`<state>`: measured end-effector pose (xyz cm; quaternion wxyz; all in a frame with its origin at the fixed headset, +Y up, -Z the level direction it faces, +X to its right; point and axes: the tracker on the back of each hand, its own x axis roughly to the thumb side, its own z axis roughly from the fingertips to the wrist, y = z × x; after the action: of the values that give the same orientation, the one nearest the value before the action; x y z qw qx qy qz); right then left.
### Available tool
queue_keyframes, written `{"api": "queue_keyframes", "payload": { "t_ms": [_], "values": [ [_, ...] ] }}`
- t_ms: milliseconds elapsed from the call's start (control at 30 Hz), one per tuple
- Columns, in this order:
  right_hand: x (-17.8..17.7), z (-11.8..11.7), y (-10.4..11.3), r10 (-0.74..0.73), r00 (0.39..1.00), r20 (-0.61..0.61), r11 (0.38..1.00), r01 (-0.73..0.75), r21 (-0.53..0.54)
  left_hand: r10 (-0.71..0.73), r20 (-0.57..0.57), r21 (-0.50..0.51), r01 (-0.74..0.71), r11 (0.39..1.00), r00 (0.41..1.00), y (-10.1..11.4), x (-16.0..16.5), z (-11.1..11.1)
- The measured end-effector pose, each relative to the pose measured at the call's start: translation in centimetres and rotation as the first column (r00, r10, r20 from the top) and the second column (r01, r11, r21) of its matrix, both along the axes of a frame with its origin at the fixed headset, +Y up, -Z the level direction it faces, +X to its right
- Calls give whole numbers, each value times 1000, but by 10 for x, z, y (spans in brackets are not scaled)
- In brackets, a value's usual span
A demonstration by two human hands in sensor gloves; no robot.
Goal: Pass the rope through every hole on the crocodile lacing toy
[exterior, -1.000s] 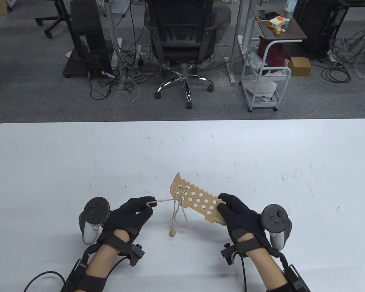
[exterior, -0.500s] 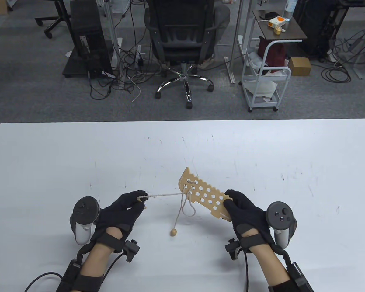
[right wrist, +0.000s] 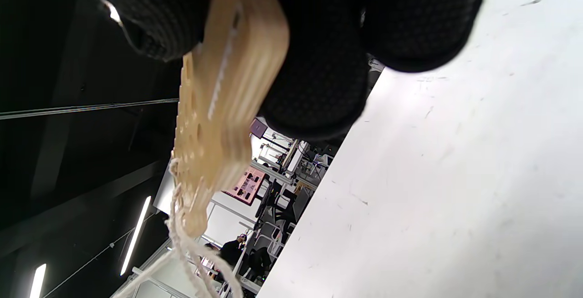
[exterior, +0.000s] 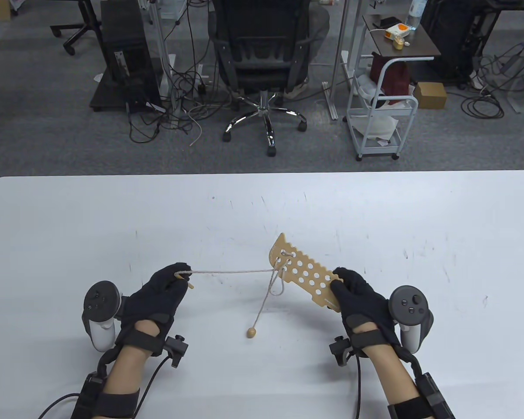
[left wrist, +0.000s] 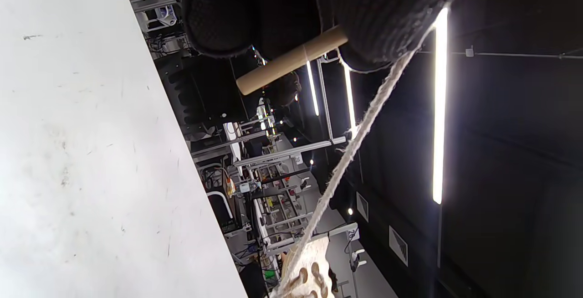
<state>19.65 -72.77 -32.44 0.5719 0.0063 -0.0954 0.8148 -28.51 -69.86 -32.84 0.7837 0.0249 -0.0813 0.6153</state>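
The right hand (exterior: 358,292) pinches the crocodile lacing board (exterior: 303,273) by its near end, held above the table (exterior: 375,209) — an anchor, I judge. The left hand (exterior: 163,290) pinches the rope (exterior: 227,272) beside its wooden needle (left wrist: 291,60), drawing it taut sideways to take slack through the far-end holes.

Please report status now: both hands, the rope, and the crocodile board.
Left hand pinches rope, taut. Right hand grips crocodile board off table. Few holes laced. Nothing in the way.

A flat, pale wooden crocodile-shaped lacing board (exterior: 303,274) pierced with rows of round holes is seen right of centre in the lower part of the table view, tilted with its far end toward the upper left. A beige twisted rope (exterior: 231,272) is laced through the holes at that far end and stretched taut leftward to a small wooden needle tip (left wrist: 291,60). A loop and a strand ending in a round wooden bead (exterior: 251,333) are seen hanging below.
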Motion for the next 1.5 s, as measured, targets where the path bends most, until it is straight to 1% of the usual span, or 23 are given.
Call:
{"api": "queue_keyframes", "payload": {
  "t_ms": [433, 667, 1100, 1300, 1400, 1500],
  "values": [
    [16, -8, -8, -7, 998, 60, 999, 10, -36, 46, -41, 15, -46, 999, 998, 5, -14, 1],
    [23, -11, -11, 18, 995, 94, 999, -14, -44, 79, -70, 34, -77, 996, 994, 9, -22, 2],
    [37, -15, -17, 9, 987, 158, 997, 3, -71, 152, -165, 70, -142, 987, 974, 13, -43, 6],
    [44, -16, -20, 9, 981, 196, 996, 8, -85, 195, -210, 114, -174, 978, 958, 16, -53, 9],
    [45, -16, -21, 5, 979, 203, 996, 13, -86, 208, -239, 130, -181, 975, 948, 16, -56, 11],
    [43, -16, -20, 4, 981, 195, 997, 11, -78, 204, -237, 124, -179, 976, 950, 14, -55, 10]
  ]
}}
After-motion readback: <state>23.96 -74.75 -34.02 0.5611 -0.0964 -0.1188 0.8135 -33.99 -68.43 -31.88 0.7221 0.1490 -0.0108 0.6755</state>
